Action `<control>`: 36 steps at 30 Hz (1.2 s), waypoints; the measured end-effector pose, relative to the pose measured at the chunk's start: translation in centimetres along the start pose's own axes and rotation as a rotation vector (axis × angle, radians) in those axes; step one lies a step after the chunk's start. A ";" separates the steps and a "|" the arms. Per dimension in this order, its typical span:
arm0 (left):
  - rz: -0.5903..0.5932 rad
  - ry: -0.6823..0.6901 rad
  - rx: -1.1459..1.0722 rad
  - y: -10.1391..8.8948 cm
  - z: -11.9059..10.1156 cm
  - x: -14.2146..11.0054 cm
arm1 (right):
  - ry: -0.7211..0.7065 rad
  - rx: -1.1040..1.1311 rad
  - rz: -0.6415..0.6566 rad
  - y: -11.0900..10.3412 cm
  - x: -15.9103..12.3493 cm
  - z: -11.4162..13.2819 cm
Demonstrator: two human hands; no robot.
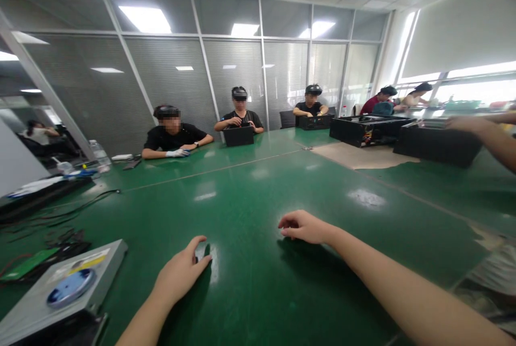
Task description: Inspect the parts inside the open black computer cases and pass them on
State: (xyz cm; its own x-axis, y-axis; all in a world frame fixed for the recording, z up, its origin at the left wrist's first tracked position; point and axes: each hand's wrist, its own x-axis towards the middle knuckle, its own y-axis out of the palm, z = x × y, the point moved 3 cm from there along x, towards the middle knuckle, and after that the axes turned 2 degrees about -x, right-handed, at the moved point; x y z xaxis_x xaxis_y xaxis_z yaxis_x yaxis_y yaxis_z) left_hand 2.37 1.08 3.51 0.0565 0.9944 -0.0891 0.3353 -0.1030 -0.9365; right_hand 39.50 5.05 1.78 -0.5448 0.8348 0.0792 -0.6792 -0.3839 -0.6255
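Observation:
My left hand [179,273] hovers low over the green tabletop [242,292], thumb and forefinger spread apart with nothing between them. To its right, my right hand [305,228] is held above the table with loosely curved fingers; a gap shows between fingers and thumb, and no object is in it. Nearest to my left hand is a grey metal drive-like box [102,262] at the lower left, with a blue-and-white round lid or dish [71,287] on top. Behind that box lie a green circuit board [30,265] and dark cables [68,241].
Three people sit across the table, two with black boxes [238,136]. Larger black computer cases [366,130] stand by brown cardboard [358,155] at the right. Another person's hand [467,124] reaches over a case there. A bottle [99,155] stands at the far left.

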 end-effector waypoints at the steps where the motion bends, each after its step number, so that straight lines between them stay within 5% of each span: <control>1: 0.001 -0.002 -0.001 0.0 -0.1 -0.1 | -0.002 -0.004 0.001 0.0 0.0 0.0; 36: -0.002 -0.005 -0.033 0.0 0.2 -0.2 | -0.006 0.044 0.006 0.6 0.4 -0.9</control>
State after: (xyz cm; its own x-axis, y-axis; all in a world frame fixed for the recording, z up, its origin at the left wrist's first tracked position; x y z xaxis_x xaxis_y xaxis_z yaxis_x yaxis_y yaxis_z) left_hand 2.17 0.86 3.48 0.0506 0.9948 -0.0888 0.3663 -0.1012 -0.9250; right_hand 39.34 5.48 0.71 -0.5519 0.8301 0.0802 -0.6967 -0.4061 -0.5914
